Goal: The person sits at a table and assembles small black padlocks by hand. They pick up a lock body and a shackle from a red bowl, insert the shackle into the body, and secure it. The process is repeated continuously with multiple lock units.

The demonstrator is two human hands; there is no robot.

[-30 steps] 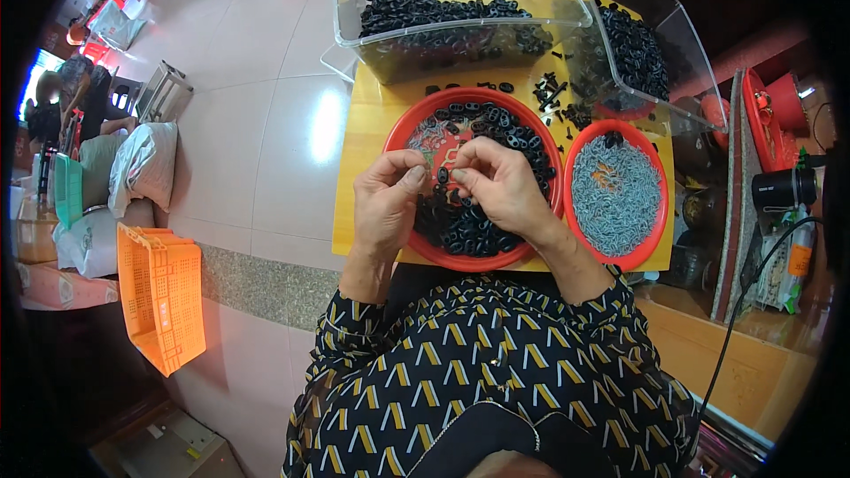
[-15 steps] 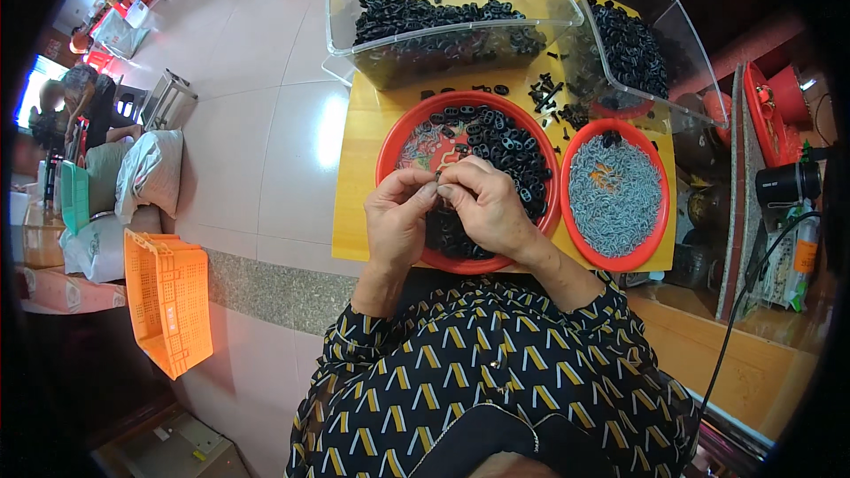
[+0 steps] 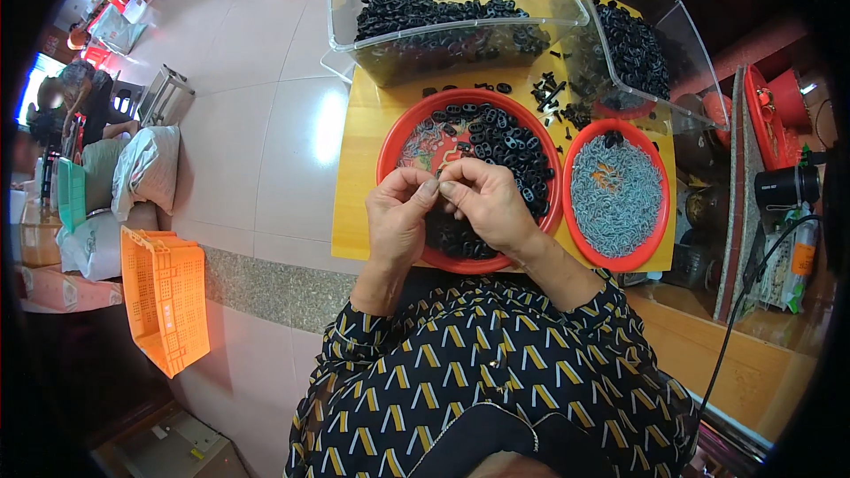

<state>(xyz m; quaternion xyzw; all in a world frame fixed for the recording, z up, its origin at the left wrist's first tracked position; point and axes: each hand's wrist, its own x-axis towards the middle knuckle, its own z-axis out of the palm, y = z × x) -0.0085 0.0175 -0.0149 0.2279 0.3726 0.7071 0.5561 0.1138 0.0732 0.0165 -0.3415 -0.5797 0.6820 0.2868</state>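
Observation:
My left hand [image 3: 397, 217] and my right hand [image 3: 487, 204] meet fingertip to fingertip over a round red tray [image 3: 383, 146]. Both are closed in a pinch; what sits between the fingertips is too small and too covered to make out. Under and beyond them, small black oval plastic pieces with two holes [image 3: 513, 146] fill the right side of the tray. Some small silvery screws [image 3: 421, 143] lie at its left side. Right of it, a second red tray [image 3: 663, 212] holds a heap of grey screws [image 3: 615, 204].
A clear plastic bin [image 3: 460, 40] of black pieces stands at the back of the yellow table [image 3: 354, 204], another clear bin [image 3: 637, 53] right of it. Loose black parts [image 3: 549, 93] lie between. An orange crate [image 3: 168, 301] and white sacks [image 3: 146, 168] are at left; a person [image 3: 84, 93] sits beyond.
The fingertips of both hands have shifted very slightly while staying pinched together over the tray. Otherwise, the view has only moved a little.

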